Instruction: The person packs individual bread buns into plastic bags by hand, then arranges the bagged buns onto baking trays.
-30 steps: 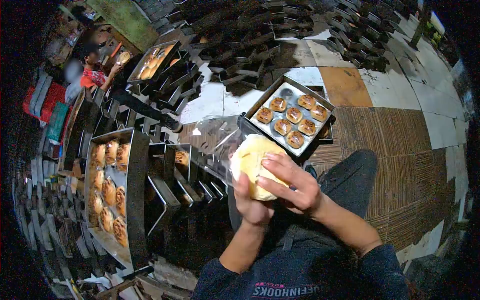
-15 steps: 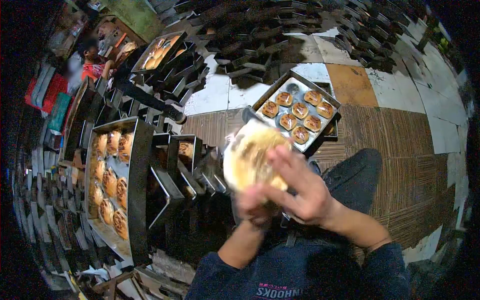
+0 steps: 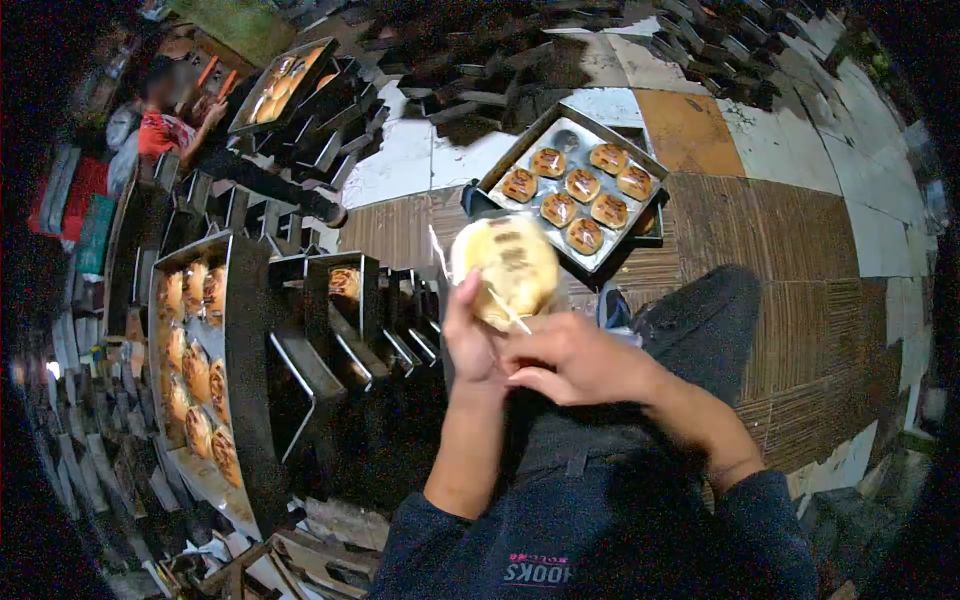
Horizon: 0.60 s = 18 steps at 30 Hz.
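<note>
A round pale-yellow bun (image 3: pixel 508 262) with brown marks on top, seemingly in clear plastic, is up in front of me. My left hand (image 3: pixel 474 335) grips its lower left side. Just below the bun, my right hand (image 3: pixel 585 358) is closed with its fingers pinched together; what it pinches is hidden. Beyond the bun, a metal tray (image 3: pixel 640 160) on the floor bears several browned buns in rows. At my left a deep tray (image 3: pixel 262 400) contains several glossy, dark-striped buns.
Stacked dark trays (image 3: pixel 335 350) stand beside the left tray. Another tray of buns (image 3: pixel 282 88) is at the upper left, near a seated person in a red top (image 3: pixel 165 132). More dark trays (image 3: pixel 480 60) cover the far floor. My dark-clad leg (image 3: pixel 700 315) is at the right.
The bun now faces me more squarely and looks sharper. My right hand has moved off its face, down below it. The seated person's arms have shifted, and the whole view has moved slightly.
</note>
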Motion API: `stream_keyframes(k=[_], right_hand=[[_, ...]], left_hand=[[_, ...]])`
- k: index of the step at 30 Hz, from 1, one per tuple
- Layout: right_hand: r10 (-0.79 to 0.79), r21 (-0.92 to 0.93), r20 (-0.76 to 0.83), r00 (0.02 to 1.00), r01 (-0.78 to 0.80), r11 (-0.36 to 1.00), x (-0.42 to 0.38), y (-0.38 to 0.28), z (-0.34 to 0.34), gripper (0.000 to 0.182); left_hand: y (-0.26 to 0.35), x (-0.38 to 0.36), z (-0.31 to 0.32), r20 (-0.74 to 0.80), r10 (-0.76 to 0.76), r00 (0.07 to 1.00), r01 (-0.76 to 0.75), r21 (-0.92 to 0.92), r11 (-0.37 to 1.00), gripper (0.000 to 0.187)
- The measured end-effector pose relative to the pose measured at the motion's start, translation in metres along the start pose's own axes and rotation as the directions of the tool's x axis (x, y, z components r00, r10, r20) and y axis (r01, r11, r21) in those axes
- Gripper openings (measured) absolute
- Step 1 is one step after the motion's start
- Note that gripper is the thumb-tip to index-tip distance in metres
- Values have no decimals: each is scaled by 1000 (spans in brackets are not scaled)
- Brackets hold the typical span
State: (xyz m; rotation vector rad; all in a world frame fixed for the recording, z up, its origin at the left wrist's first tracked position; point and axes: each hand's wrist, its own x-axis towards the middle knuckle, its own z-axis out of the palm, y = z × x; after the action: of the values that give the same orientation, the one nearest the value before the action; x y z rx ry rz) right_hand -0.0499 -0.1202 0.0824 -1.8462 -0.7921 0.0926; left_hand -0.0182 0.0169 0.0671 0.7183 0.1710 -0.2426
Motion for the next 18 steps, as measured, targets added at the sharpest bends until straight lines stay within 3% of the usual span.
stream_keyframes(k=[1,2,3,4,6,7,8,9,10,11,13,14,15,16,17,18], right_hand=[[-108,13,-76,991,109,994,1,-6,2,12],[-161,186,75,984,145,972,-3,-18,-6,12],[-237,362,217,947,148,921,-7,-28,-15,11],[-244,364,228,943,150,919,-10,-24,-23,11],[-360,692,496,790,-109,714,-14,-15,-42,11],[148,417,650,746,-513,750,-17,-10,-48,22],[253,123,115,961,-267,956,-15,4,-28,23],[43,-308,-431,901,-191,932,-12,16,-9,25],[-66,-308,-476,877,-96,947,-8,14,-9,24],[-173,-315,-516,839,2,949,-6,13,-11,24],[-334,-361,-569,751,136,923,-6,9,-11,18],[-265,-280,-661,702,97,955,-8,13,-7,16],[-192,-195,-739,646,68,978,-10,15,-2,13],[-14,-51,-805,593,-45,998,-8,10,1,6],[-21,-53,-805,593,-37,998,-9,11,6,6],[150,148,-815,560,-50,988,-12,14,13,5]], left_hand=[[4,7,-5,3,-47,999,47,-49,998,51],[10,12,-11,-27,-145,989,138,-178,974,53],[17,17,-20,29,-138,990,141,-185,973,57],[26,19,-29,42,-146,988,151,-214,965,59],[36,16,-30,63,-148,987,161,-305,939,62],[34,13,-30,60,-145,988,157,-306,939,62],[31,10,-31,70,-175,982,187,-241,952,64],[26,7,-30,82,-208,975,220,-172,960,65],[15,1,-33,92,-260,961,271,-151,950,66],[6,-11,-22,96,-257,961,274,-244,930,67],[-10,-33,-20,67,-312,948,315,-24,949,62],[-22,-45,-14,-268,-196,943,272,287,918,59],[-44,-35,-44,-55,232,971,-139,660,738,57],[-42,-33,-43,38,422,906,-327,697,638,50],[-39,-30,-43,140,589,796,-495,712,499,43],[-30,-30,-49,229,587,776,-524,753,398,33]])
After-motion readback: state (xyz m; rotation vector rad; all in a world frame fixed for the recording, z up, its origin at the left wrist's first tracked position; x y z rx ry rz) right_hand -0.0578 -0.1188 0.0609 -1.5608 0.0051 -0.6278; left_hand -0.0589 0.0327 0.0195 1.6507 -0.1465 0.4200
